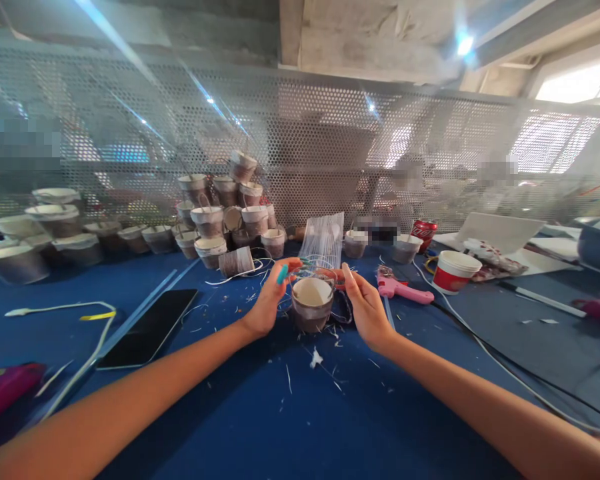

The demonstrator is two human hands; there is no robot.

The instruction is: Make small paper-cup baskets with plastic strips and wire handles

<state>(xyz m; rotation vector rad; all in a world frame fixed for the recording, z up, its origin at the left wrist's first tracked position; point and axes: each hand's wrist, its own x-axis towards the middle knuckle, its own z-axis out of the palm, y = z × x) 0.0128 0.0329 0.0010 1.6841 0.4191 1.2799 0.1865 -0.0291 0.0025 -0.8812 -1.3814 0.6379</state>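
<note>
Blue surface (pixel 260 413): strewn with pale clippings; white scrap (pixel 316 358) just before the pot.

Magenta tool (pixel 5 393): near left edge, cut off by the view.

Black phone (pixel 150 328): flat, left of the pot, beside clear sticks (pixel 139 312).

Small pot (pixel 313 315): upright on the surface, between the hands; pale inside, grey-brown outside, a thin loop above its rim.

Left hand (pixel 264 308): at the pot's left, teal cover (pixel 283 274) on one digit; fingers partly spread and curved toward the loop. Whether they pinch it, cannot tell.

Right hand (pixel 373 312): at the pot's right, thumb raised, other fingers bent in behind the rim; grip likewise cannot be told.

Step in hand, as judged: two-handed handling of the loop and rim. Such fine work calls for a light touch, the pot kept level.

Pink glue gun (pixel 405 291): right of the right hand; its black cable (pixel 473 333) and a white cord run near the right forearm, a likely snag.

Overturned pot (pixel 237 263): on its side beyond the left hand, white strand (pixel 230 278) alongside.

Paper cup (pixel 455 272), red can (pixel 424 233): right.

Ribbed clear sheet (pixel 325 237): behind the pot, close to the working space.

Stacked pots (pixel 209 222): farther left.

Perforated screen (pixel 320 143): rearmost.
</note>
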